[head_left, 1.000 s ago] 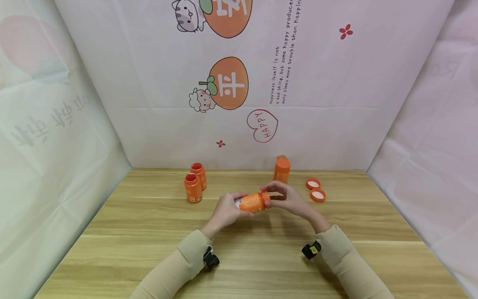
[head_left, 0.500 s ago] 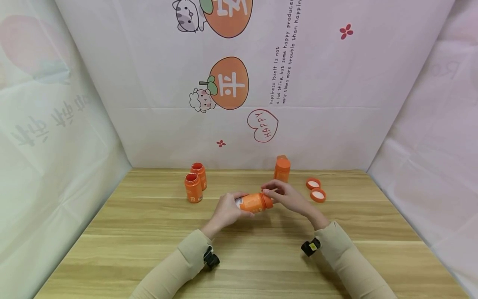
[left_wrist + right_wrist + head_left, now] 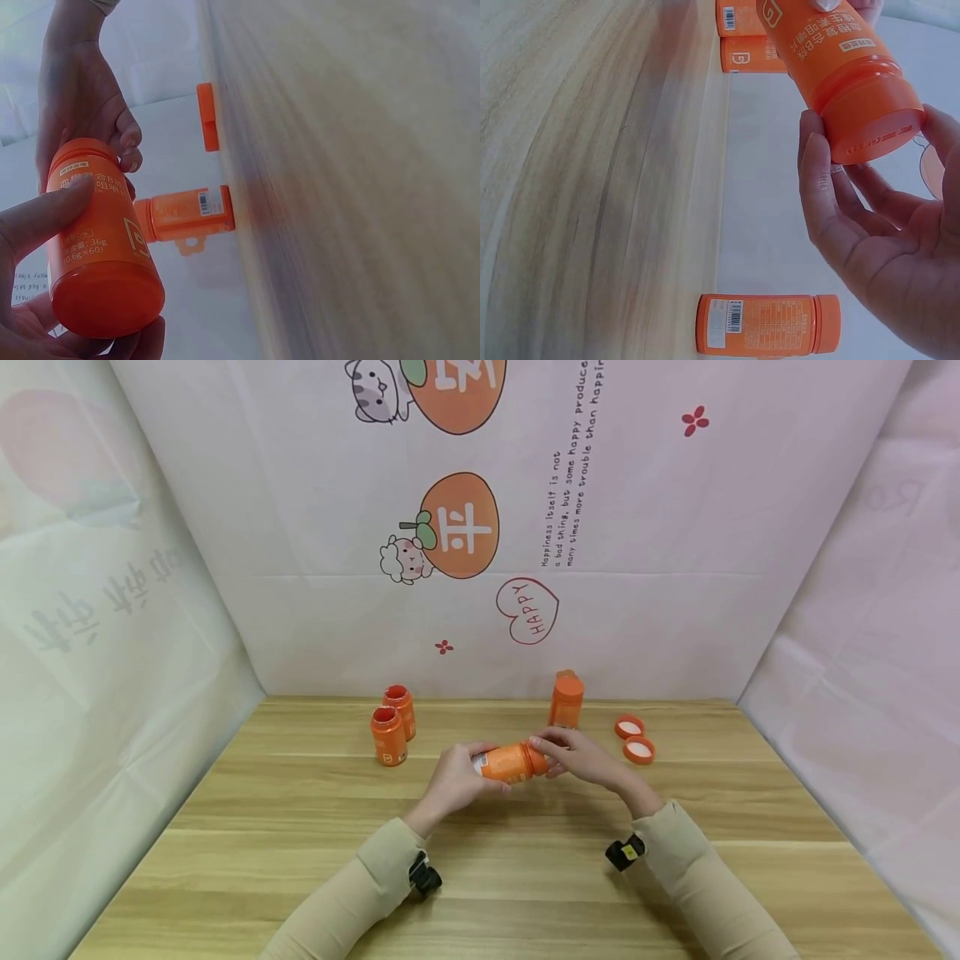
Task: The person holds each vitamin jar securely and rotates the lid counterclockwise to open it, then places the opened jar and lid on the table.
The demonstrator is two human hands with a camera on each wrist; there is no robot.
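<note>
An orange pill bottle lies tilted on its side above the table, its capped end toward the right. My left hand grips the bottle's body, the thumb lying across the label in the left wrist view. At the other end, my right hand holds the ridged orange cap between thumb and fingers, as the right wrist view shows. The cap sits on the bottle's neck. Whether it is screwed tight I cannot tell.
Two uncapped orange bottles stand at the back left. A capped orange bottle stands upright behind my right hand. Two loose caps lie to its right, white insides up. A printed white cloth hangs behind the table.
My right hand's fingers lifted away from the cap's end, shifted round it, and now hold it again. The bottle and left hand have stayed nearly in place.
</note>
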